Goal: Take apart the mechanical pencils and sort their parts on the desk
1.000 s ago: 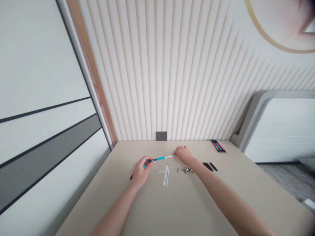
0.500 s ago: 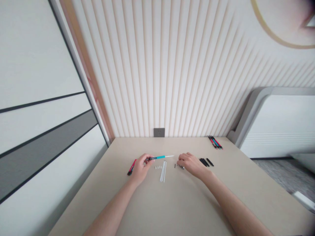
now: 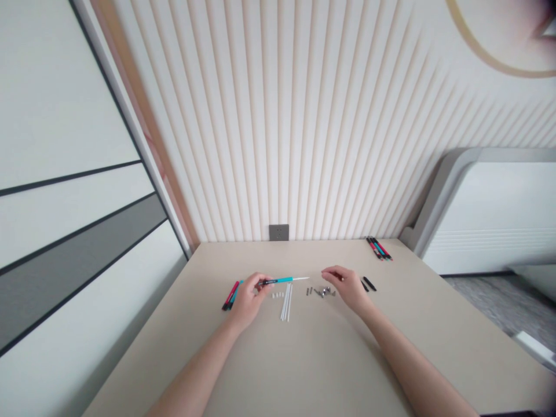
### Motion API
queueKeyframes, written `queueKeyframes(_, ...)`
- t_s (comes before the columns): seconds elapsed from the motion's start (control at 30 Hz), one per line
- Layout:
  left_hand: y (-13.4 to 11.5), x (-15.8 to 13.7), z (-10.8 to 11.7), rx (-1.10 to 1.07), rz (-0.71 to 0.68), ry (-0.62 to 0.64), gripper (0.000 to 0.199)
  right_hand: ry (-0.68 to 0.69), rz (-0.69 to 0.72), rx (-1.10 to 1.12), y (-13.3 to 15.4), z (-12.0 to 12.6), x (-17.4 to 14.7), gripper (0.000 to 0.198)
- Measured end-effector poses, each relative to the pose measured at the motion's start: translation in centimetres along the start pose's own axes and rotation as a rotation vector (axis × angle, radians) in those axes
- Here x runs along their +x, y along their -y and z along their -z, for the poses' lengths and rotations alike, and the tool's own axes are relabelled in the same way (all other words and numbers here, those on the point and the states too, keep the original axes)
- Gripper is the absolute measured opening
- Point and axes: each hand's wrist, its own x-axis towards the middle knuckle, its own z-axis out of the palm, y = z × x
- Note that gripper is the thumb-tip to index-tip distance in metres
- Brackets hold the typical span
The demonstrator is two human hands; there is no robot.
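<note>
My left hand [image 3: 249, 295] is closed around a teal and black pen barrel [image 3: 284, 280], held level above the table. A thin white refill [image 3: 302, 278] sticks out of its right end. My right hand [image 3: 346, 285] has its fingertips pinched together, just right of the refill's tip; whatever lies between them is too small to make out. Below and left of it are small shiny metal pen parts [image 3: 324, 292] and little springs [image 3: 308, 291]. Several white refills [image 3: 286, 302] lie between my hands, with small white pieces [image 3: 277, 295] beside them.
Red and teal pen barrels [image 3: 230, 296] lie left of my left hand. Black pen parts [image 3: 369, 284] sit right of my right hand, partly hidden by it. Several pens [image 3: 379, 248] rest at the back right of the beige table [image 3: 278, 365], near a ribbed wall with a socket [image 3: 278, 232].
My right hand has moved up and to the right off the metal parts, which now show more fully. My left hand still holds the pen barrel in nearly the same spot. The view has shifted slightly.
</note>
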Motion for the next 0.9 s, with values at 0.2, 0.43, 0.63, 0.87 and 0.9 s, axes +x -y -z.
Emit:
queueKeyframes(0.2, 0.2, 0.0, -0.1, 0.011, -0.005, 0.025, 0.017, 0.001, -0.184, 0.44, 0.8, -1.2, -0.3, 0.041)
queueKeyframes(0.43, 0.2, 0.0, 0.0, -0.007, 0.0, 0.034, 0.017, 0.0, -0.183, 0.587, 2.3, -2.5, -0.9, 0.039)
queueKeyframes(0.63, 0.3, -0.1, 0.0, 0.0, 0.0, 0.038, 0.017, -0.01, -0.158, 0.552, 2.1, -2.7, -1.0, 0.037)
queueKeyframes(0.87, 0.2, -0.1, -0.1, -0.003, -0.002, 0.043, 0.017, 0.025, -0.16, 0.537, 1.9, -3.0, -1.1, 0.038)
queueKeyframes(0.9, 0.2, -0.1, -0.1, -0.001, -0.003, 0.04, 0.017, 0.028, -0.161, 0.538, 1.9, -3.1, -1.1, 0.038)
